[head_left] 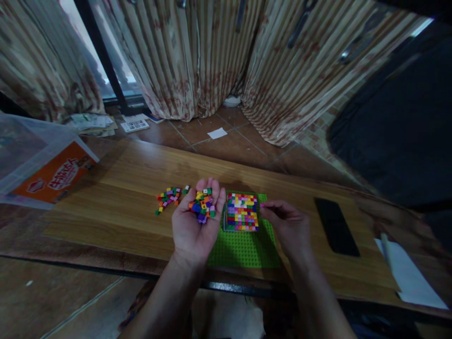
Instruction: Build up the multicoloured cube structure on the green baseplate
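My left hand [193, 236] is palm up, fingers slightly curled, cupping a heap of small multicoloured building bricks [202, 205]. Between the thumb and fingertips of my right hand [288, 227], a small pink brick [262, 205] is pinched. It is just right of a square block of many-coloured bricks [242, 212], built up on a green studded baseplate [243, 252]. Left of my left hand, a loose cluster of bricks [168, 197] lies on the wooden board, with a white and green piece [186, 189] near it.
The wooden board [116, 188] carries a black phone [336, 227] at the right. Beyond it are white paper [413, 273] and a pen-like stick [386, 252]. A clear plastic box with an orange label [58, 174] stands at the left. Striped curtains [169, 56] hang behind.
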{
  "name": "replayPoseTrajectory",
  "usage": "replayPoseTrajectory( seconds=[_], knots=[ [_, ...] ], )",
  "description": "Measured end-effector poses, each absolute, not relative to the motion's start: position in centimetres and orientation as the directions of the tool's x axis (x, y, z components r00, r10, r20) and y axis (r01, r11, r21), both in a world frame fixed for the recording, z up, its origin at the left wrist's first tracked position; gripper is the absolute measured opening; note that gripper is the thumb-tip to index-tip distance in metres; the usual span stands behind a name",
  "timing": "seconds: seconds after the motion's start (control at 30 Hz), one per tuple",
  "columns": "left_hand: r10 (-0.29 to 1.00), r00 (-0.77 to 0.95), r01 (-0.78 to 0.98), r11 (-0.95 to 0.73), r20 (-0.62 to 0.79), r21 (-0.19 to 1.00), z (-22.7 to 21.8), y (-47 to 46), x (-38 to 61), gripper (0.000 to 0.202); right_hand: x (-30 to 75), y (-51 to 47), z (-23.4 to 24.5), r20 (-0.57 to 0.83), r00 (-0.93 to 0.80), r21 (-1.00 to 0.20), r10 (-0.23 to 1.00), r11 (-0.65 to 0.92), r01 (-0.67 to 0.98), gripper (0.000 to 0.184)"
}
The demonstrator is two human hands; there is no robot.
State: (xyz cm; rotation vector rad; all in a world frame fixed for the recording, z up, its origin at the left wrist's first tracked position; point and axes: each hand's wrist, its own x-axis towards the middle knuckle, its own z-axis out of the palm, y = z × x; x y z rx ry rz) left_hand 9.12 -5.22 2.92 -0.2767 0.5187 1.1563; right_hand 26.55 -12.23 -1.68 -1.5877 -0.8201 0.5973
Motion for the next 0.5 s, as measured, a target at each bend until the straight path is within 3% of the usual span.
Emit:
replayPoseTrajectory(
  seconds=[0.5],
  knots=[
    [0.789,0.287,-0.907,0.407,-0.543,0.111,3.03,-5.24,9.21,0.024,25.96,-12.51,-1.71,0.079,0.612,-0.953,0.787,-0.120,0.278,0.015]
  ],
)
